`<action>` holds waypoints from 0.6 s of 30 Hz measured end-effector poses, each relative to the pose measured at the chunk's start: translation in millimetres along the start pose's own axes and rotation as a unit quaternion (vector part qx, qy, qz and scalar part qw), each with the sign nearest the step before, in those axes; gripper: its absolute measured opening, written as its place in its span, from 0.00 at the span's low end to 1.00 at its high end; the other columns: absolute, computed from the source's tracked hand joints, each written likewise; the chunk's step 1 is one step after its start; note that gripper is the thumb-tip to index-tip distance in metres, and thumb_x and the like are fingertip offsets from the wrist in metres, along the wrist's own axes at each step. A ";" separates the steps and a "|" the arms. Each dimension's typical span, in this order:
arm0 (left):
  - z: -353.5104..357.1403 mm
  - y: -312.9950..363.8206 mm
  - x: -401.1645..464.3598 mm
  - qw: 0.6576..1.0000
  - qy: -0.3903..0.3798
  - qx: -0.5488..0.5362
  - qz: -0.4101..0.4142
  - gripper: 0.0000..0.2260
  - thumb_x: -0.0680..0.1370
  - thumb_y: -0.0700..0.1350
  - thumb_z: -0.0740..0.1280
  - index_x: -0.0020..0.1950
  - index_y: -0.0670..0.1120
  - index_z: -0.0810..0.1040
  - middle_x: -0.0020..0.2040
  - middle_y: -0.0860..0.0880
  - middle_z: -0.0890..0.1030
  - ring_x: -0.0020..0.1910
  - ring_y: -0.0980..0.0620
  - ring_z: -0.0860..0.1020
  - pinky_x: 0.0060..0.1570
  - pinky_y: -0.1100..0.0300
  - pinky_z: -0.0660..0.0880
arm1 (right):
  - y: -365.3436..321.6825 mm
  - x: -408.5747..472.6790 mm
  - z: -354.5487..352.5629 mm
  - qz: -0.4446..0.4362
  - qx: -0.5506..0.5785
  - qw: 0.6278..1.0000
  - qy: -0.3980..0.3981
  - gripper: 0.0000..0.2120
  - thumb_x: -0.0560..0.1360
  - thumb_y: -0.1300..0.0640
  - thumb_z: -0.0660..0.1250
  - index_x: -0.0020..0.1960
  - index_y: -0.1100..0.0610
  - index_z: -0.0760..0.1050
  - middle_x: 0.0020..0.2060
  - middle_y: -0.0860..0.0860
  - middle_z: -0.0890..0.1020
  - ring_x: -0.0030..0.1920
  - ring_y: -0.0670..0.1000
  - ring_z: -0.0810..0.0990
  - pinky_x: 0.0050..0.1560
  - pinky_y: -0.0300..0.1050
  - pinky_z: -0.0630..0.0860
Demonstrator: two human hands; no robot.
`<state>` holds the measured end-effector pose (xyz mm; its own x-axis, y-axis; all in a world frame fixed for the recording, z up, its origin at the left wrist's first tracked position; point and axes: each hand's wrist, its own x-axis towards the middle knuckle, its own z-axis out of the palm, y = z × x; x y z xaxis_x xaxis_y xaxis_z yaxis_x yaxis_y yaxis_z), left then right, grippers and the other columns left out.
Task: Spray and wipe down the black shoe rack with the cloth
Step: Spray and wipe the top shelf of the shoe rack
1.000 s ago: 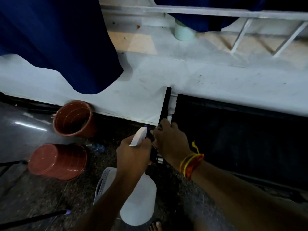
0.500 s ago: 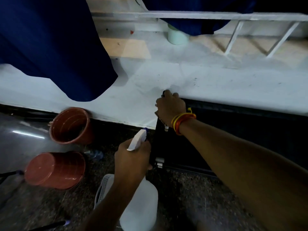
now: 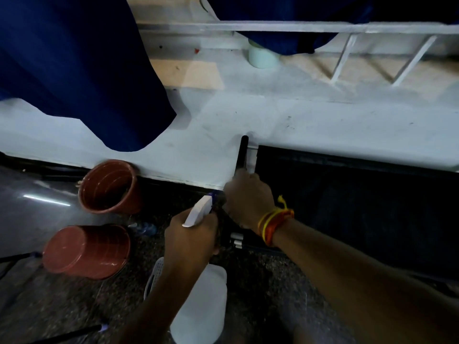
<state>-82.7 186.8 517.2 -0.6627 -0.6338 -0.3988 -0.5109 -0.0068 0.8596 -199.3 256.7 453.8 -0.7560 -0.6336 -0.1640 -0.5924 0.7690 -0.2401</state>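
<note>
Two hands meet at the left end of the black shoe rack [image 3: 360, 207], which stands on the floor against the white wall. The right hand [image 3: 248, 199] curls closed around the rack's upright corner post, forearm reaching in from the lower right; no cloth shows. The left hand [image 3: 191, 242], just left of the post, grips the white spray bottle [image 3: 201, 304] by its neck, nozzle aimed at the rack.

Black shoe rack [image 3: 347, 207], white spray bottle [image 3: 198, 306], two terracotta-orange buckets [image 3: 109, 187], deep blue cloth [image 3: 74, 70] hanging, orange-and-yellow thread band [image 3: 273, 222], speckled dark floor [image 3: 62, 301].
</note>
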 end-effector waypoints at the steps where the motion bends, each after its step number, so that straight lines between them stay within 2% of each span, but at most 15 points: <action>1: -1.6 -2.4 -1.2 1.000 0.000 0.000 -0.006 0.19 0.73 0.38 0.65 0.31 0.61 0.81 0.33 0.40 0.82 0.29 0.49 0.79 0.27 0.61 0.73 | -8.0 -12.3 4.7 -0.003 -0.003 1.000 0.003 0.13 0.75 0.54 0.65 0.57 0.58 0.77 0.61 0.59 0.70 0.58 0.63 0.72 0.49 0.54 0.76; 4: -5.8 -5.0 -8.8 1.000 -0.006 -0.005 -0.013 0.12 0.76 0.37 0.65 0.43 0.52 0.84 0.28 0.46 0.79 0.26 0.53 0.77 0.24 0.63 0.72 | -23.2 -38.4 15.7 -0.013 0.008 1.000 -0.012 0.12 0.77 0.56 0.62 0.58 0.57 0.76 0.65 0.59 0.68 0.61 0.63 0.70 0.49 0.53 0.76; 5: -6.3 -5.6 -10.9 1.000 -0.008 -0.005 -0.011 0.12 0.76 0.37 0.65 0.44 0.53 0.83 0.30 0.46 0.80 0.26 0.53 0.77 0.24 0.64 0.72 | -24.2 -43.5 17.6 -0.016 0.017 1.000 -0.018 0.12 0.77 0.56 0.61 0.59 0.56 0.76 0.66 0.59 0.67 0.61 0.64 0.69 0.50 0.54 0.76; 8: -4.8 -4.6 -15.5 1.000 -0.020 -0.002 0.005 0.16 0.76 0.39 0.67 0.34 0.58 0.81 0.35 0.40 0.83 0.32 0.48 0.80 0.27 0.61 0.76 | -16.4 -49.7 17.8 -0.010 0.051 0.998 -0.020 0.13 0.77 0.55 0.63 0.60 0.55 0.75 0.65 0.58 0.67 0.61 0.63 0.70 0.49 0.52 0.76; 10: -2.2 1.2 -17.1 1.000 -0.027 0.004 0.015 0.17 0.75 0.41 0.68 0.28 0.59 0.80 0.36 0.37 0.83 0.31 0.45 0.80 0.31 0.53 0.78 | -7.7 -50.0 14.6 0.004 0.097 0.995 -0.005 0.12 0.76 0.53 0.64 0.58 0.55 0.76 0.61 0.57 0.69 0.58 0.62 0.71 0.48 0.50 0.74; 12: 2.2 8.3 -14.0 0.999 -0.028 0.008 0.026 0.18 0.74 0.41 0.68 0.28 0.60 0.79 0.34 0.40 0.83 0.28 0.49 0.79 0.32 0.52 0.77 | 3.7 -49.4 11.7 0.021 0.133 0.991 0.012 0.12 0.76 0.54 0.63 0.57 0.56 0.76 0.59 0.56 0.71 0.57 0.61 0.72 0.52 0.49 0.72; 15: 14.6 22.4 -4.3 0.998 -0.037 -0.001 0.051 0.16 0.75 0.40 0.67 0.37 0.62 0.82 0.35 0.48 0.82 0.28 0.55 0.78 0.32 0.60 0.74 | 29.8 -45.6 4.6 0.067 0.173 0.981 0.056 0.12 0.75 0.56 0.62 0.56 0.56 0.78 0.57 0.56 0.74 0.56 0.60 0.75 0.54 0.45 0.72; 17: 27.0 34.3 3.9 0.996 -0.052 0.003 0.066 0.14 0.76 0.40 0.66 0.45 0.61 0.83 0.34 0.52 0.81 0.27 0.56 0.77 0.29 0.62 0.74 | 50.7 -40.5 -0.2 0.098 0.194 0.971 0.103 0.12 0.72 0.54 0.61 0.51 0.55 0.79 0.54 0.57 0.75 0.52 0.62 0.77 0.51 0.47 0.76; 18: 34.3 40.5 9.1 0.996 -0.057 0.011 0.073 0.15 0.75 0.41 0.65 0.46 0.63 0.82 0.34 0.53 0.82 0.26 0.55 0.77 0.29 0.61 0.74 | 62.4 -37.3 -3.1 0.110 0.199 0.966 0.122 0.15 0.72 0.52 0.59 0.51 0.56 0.79 0.54 0.59 0.75 0.51 0.63 0.77 0.51 0.50 0.77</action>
<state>-128.2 207.3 537.4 -0.7876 -0.5350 -0.3056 -0.4160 0.0958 0.9043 -209.0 328.6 447.9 -0.9237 -0.3817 -0.0335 -0.2924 0.7585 -0.5824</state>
